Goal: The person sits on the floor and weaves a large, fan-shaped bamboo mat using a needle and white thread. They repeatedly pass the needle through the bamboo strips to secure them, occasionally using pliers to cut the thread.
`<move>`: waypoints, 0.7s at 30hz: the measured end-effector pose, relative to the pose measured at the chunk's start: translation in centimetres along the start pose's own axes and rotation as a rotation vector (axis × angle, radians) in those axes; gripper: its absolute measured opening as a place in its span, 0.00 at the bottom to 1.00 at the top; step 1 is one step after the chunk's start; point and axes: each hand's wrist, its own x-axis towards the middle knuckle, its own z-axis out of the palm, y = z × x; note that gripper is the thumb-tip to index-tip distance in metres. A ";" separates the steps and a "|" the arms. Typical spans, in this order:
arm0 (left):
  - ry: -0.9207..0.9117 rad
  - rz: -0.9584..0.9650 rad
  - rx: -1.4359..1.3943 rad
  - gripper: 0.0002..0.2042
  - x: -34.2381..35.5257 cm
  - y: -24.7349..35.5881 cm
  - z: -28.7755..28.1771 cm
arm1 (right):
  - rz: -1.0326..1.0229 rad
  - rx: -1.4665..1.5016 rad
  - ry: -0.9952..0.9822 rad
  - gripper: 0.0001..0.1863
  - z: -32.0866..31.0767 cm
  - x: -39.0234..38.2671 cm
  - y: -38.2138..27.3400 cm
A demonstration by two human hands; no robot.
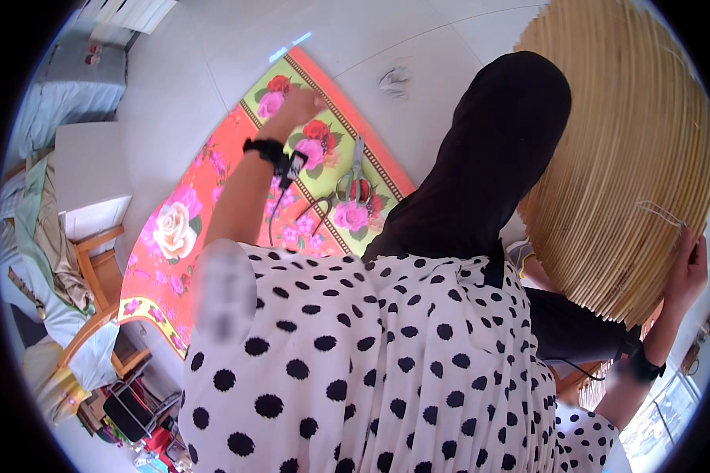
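My left hand (pixel 298 106) is over the far end of a red and yellow-green floral mat (pixel 213 177) on the floor. Its fingers look curled, and whatever they may hold is too small to make out. Scissors with pale green handles (pixel 353 185) lie on the mat nearer my body, beside a dark curved cord (pixel 320 211). At the right, my right hand (pixel 690 268) grips the edge of a large mat of thin straw-coloured slats (pixel 607 165), which stands tilted beside my knee. Loose pale thread (pixel 661 211) crosses the slats close to that hand.
My black-trousered leg (pixel 505 142) rises between the two mats. A crumpled pale piece (pixel 394 81) lies on the tiled floor. To the left are a white box-like cabinet (pixel 93 169), a wooden chair (pixel 99 292) and heaped cloth (pixel 63 236). Folding metal frames (pixel 134 406) stand at the lower left.
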 end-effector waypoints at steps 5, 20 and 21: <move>-0.109 -0.186 -0.113 0.12 -6.0 -3.3 14.0 | 0.060 0.043 0.035 0.20 -0.9 0.3 1.4; 0.702 -0.037 -0.110 0.18 -8.5 -13.4 25.9 | 0.117 -0.169 0.127 0.12 1.2 -1.3 -4.9; 0.361 -0.499 -0.832 0.16 -3.3 -12.4 22.7 | 0.126 -0.134 0.131 0.13 0.0 -2.0 -6.0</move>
